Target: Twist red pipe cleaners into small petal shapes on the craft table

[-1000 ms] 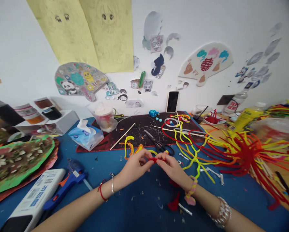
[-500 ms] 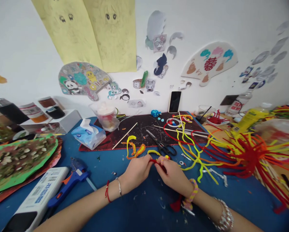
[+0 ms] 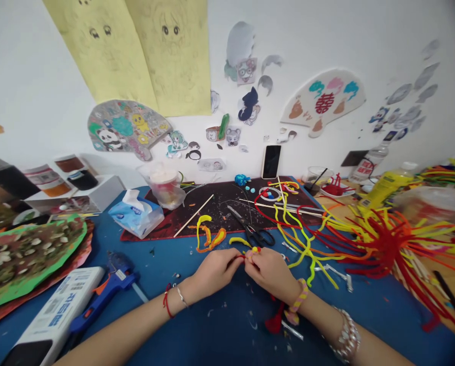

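Observation:
My left hand (image 3: 217,270) and my right hand (image 3: 270,272) meet at the middle of the blue table, fingertips nearly touching. Both pinch a short piece of red pipe cleaner (image 3: 242,256). A small yellow and red bit (image 3: 255,249) shows at the top of my right fingers; its full shape is hidden. Just beyond the hands lie a curved yellow piece (image 3: 238,240), orange and yellow twisted pieces (image 3: 213,239) and black scissors (image 3: 252,229). Below my right hand rests a red tuft (image 3: 275,323) beside a silvery strip (image 3: 293,330).
On the left are a blue glue gun (image 3: 105,295), a white box (image 3: 58,315), a tissue pack (image 3: 136,213) and a green-edged craft board (image 3: 33,254). Red, yellow and orange pipe cleaners (image 3: 391,244) spread at the right. A phone (image 3: 271,161) leans on the wall.
The view has shifted slightly. My hands remain together on the red piece, with less of it showing between them, and the fingers of my right hand have turned a little.

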The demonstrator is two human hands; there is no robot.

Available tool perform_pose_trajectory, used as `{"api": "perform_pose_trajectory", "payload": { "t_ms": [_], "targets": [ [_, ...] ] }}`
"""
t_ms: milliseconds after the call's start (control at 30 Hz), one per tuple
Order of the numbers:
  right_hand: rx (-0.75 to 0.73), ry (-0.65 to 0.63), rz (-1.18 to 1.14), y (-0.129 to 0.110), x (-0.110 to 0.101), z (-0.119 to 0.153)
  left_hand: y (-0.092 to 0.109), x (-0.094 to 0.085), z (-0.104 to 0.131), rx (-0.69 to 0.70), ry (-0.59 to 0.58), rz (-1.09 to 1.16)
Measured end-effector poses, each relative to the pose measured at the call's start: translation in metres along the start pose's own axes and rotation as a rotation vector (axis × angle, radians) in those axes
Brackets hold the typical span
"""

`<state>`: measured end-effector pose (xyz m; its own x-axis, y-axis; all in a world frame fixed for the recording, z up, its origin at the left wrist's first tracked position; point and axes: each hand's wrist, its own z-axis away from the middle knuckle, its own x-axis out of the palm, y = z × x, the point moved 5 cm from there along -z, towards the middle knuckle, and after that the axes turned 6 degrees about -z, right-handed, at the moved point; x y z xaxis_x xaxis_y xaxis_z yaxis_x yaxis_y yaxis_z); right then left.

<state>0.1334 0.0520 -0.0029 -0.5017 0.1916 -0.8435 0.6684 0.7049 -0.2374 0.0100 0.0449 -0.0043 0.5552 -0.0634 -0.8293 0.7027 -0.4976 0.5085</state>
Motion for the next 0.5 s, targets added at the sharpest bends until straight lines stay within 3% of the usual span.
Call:
{"api": "perform_pose_trajectory", "payload": {
  "t_ms": [267, 500],
  "targets": [
    [0.033, -0.031, -0.077, 0.0025, 0.0008, 0.0003, -0.0090, 0.0059, 0.0010, -0.087, 0.004, -0.059],
    [0.013, 0.014, -0.060, 0.0014, 0.0029, 0.0013, -0.0031, 0.0089, 0.0030, -0.035, -0.051, -0.147]
  ]
}}
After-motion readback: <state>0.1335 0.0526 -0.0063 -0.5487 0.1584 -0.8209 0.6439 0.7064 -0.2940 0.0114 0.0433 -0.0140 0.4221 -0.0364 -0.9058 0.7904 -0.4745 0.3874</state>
